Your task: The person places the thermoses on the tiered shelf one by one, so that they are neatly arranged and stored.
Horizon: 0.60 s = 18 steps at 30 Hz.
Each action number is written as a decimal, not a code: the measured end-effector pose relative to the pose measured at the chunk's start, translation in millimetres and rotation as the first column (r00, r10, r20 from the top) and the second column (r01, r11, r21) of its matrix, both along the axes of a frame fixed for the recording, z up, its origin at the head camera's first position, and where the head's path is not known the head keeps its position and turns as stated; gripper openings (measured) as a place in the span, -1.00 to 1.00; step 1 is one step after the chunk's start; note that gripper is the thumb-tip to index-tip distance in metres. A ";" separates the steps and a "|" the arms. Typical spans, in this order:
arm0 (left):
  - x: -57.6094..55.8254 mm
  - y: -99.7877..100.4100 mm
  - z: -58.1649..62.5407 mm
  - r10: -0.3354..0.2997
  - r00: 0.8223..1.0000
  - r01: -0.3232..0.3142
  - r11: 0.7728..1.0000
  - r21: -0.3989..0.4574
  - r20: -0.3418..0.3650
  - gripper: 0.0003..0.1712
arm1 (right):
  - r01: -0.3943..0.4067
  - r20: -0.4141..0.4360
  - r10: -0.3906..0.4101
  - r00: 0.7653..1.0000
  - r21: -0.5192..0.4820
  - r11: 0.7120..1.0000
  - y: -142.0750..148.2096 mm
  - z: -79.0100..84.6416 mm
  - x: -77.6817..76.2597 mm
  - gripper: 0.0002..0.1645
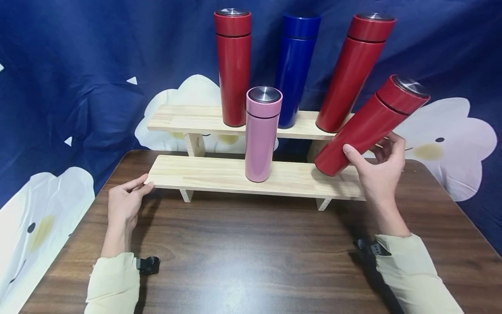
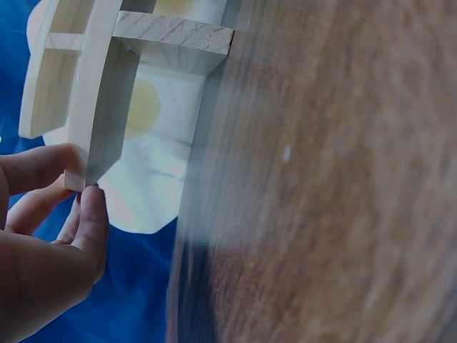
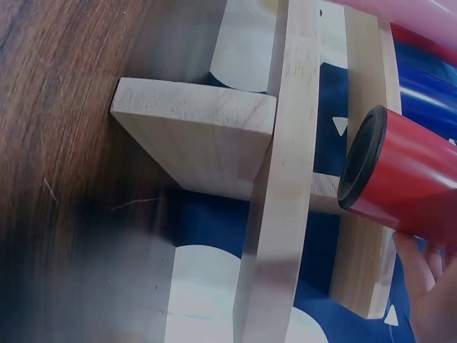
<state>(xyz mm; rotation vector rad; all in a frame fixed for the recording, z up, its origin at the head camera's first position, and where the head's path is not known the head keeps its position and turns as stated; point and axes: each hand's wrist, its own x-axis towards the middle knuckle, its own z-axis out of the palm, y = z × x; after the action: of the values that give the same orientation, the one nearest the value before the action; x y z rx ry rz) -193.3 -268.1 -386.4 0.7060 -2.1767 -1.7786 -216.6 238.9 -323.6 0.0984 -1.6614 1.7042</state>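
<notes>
My right hand [image 1: 382, 170] grips a red thermos [image 1: 370, 126], tilted with its silver-topped lid up to the right. Its dark base rim [image 3: 363, 157] shows in the right wrist view, close over the right part of the lower board [image 1: 211, 172] of a two-step wooden shelf. At that board's left end, my left hand [image 1: 126, 201] pinches the corner between thumb and fingers [image 2: 91, 221]. A pink thermos [image 1: 262, 139] stands upright on the lower board. Along the upper board [image 1: 176, 117] stand a red thermos [image 1: 234, 74], a blue thermos [image 1: 296, 74] and another red thermos [image 1: 351, 76].
The shelf stands on a dark wood table [image 1: 235, 248], its short legs [image 3: 193, 132] raising the lower board. Behind hangs a blue cloth [image 1: 98, 65] with white cartoon shapes [image 1: 451, 144]. The right-hand upper thermos is close behind the held one.
</notes>
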 end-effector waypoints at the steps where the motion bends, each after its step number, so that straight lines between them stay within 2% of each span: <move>1: 0.3 0.2 0.1 -0.001 1.000 0.001 1.000 0.005 -0.002 -0.47 | -0.001 0.001 0.001 1.000 0.010 1.000 -0.7 -0.1 0.0 -0.13; 7: 1.0 0.1 -0.6 -0.013 1.000 0.013 1.000 0.005 -0.006 -0.47 | 0.001 0.027 -0.003 1.000 0.060 0.998 -5.4 -0.8 0.6 -0.12; 18: 0.2 0.1 0.2 -0.013 1.000 0.013 1.000 0.000 0.001 -0.47 | -0.044 0.032 0.042 0.999 0.060 0.997 -13.8 -4.5 -2.4 -0.09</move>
<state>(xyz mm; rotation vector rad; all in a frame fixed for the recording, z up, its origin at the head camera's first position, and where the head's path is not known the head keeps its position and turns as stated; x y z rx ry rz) -193.1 -268.0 -386.1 0.6951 -2.1868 -1.7846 -219.0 225.0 -328.1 0.1382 -1.7460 1.6947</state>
